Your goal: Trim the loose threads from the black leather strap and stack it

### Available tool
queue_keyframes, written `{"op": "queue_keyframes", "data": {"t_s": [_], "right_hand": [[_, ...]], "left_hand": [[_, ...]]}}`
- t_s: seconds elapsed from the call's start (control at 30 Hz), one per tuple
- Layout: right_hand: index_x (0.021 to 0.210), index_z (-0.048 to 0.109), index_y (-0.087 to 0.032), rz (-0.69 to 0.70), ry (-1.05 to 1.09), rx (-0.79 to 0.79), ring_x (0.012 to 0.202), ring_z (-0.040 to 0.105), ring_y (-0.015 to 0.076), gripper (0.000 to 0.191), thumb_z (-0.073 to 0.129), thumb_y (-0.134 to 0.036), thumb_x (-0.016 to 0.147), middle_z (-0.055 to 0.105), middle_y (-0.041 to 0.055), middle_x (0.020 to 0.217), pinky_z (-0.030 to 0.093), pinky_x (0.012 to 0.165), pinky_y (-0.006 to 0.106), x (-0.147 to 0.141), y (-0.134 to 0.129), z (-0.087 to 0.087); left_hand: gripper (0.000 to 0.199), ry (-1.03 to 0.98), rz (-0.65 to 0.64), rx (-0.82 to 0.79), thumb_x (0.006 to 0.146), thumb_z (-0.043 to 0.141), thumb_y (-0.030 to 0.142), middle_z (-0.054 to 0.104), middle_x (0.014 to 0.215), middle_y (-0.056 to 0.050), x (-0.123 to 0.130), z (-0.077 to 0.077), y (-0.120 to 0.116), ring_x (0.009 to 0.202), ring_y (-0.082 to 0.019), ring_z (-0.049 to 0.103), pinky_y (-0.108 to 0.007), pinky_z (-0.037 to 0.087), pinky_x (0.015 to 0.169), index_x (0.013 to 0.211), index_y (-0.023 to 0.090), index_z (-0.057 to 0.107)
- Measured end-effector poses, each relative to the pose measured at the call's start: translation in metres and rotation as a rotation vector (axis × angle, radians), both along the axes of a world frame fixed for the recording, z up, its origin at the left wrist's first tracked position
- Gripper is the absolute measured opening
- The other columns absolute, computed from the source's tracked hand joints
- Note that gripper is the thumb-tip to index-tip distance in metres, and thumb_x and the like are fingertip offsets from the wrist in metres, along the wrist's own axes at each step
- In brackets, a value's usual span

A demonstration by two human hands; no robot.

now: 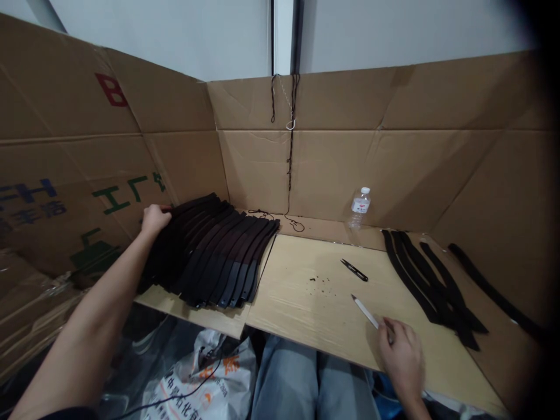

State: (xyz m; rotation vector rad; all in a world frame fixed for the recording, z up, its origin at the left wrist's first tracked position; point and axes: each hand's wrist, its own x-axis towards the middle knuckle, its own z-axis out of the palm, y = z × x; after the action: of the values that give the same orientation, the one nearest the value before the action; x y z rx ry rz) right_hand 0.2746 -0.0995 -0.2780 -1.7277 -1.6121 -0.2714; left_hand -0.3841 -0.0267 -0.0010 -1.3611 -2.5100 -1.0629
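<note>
A row of overlapping dark fabric strips [214,251] fans out over the left part of the board. At its far-left end, my left hand [156,219] is closed at the top edge of a strip, its fingertips partly hidden. My right hand [401,353] is low over the front right of the board, its fingers closed round the rear end of a white pencil [365,311]. The pencil's dark tip points up and left. Black thread snips [354,269] lie a little beyond it, beside small dark scraps [321,284].
More dark strips [431,286] lie on the right. A plastic bottle [359,208] stands by the back cardboard wall [341,169], where dark cords [291,146] hang. The wooden board [297,315] ends above my lap; a white plastic bag [205,379] is below it.
</note>
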Motion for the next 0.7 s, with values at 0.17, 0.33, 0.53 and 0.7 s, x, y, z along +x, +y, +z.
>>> {"op": "queue_keyframes", "data": {"t_s": [0.17,0.33,0.53,0.7], "right_hand": [[0.092,0.066,-0.013,0.015,0.047,0.021,0.09,0.058,0.0305,0.042,0.038,-0.045,0.091,0.066,0.0156,0.092,0.045,0.083,0.042,-0.002,0.0,0.003],[0.087,0.063,-0.015,0.052,0.126,0.092,0.088,0.055,0.0299,0.033,0.042,-0.04,0.089,0.064,0.0158,0.088,0.042,0.083,0.043,-0.004,-0.001,0.011],[0.082,0.06,-0.018,0.003,0.166,0.068,0.087,0.054,0.0265,0.022,0.044,-0.032,0.088,0.062,0.0113,0.085,0.042,0.082,0.04,-0.011,0.0,0.017],[0.082,0.06,-0.019,-0.051,0.207,0.063,0.089,0.054,0.0246,0.014,0.047,-0.025,0.084,0.061,0.0094,0.087,0.043,0.082,0.037,-0.016,0.004,0.024]], "left_hand": [[0.033,0.066,-0.028,0.147,0.077,0.059,0.01,0.063,0.074,-0.001,0.011,0.006,0.001,0.081,-0.015,0.055,-0.031,0.045,0.098,0.108,0.001,0.069],[0.027,0.107,-0.123,0.256,0.081,0.062,0.026,0.069,0.075,0.004,0.043,0.02,0.025,0.075,-0.011,0.059,-0.025,0.051,0.085,0.098,0.006,0.072],[0.023,0.261,-0.557,0.566,0.085,0.06,0.025,0.075,0.087,0.0,0.168,0.04,0.034,0.075,-0.01,0.066,-0.026,0.056,0.075,0.093,0.007,0.072],[0.037,0.276,-1.016,0.765,0.083,0.068,0.033,0.071,0.112,-0.003,0.281,0.041,-0.045,0.103,-0.019,0.066,-0.04,0.053,0.097,0.116,0.015,0.067]]}}
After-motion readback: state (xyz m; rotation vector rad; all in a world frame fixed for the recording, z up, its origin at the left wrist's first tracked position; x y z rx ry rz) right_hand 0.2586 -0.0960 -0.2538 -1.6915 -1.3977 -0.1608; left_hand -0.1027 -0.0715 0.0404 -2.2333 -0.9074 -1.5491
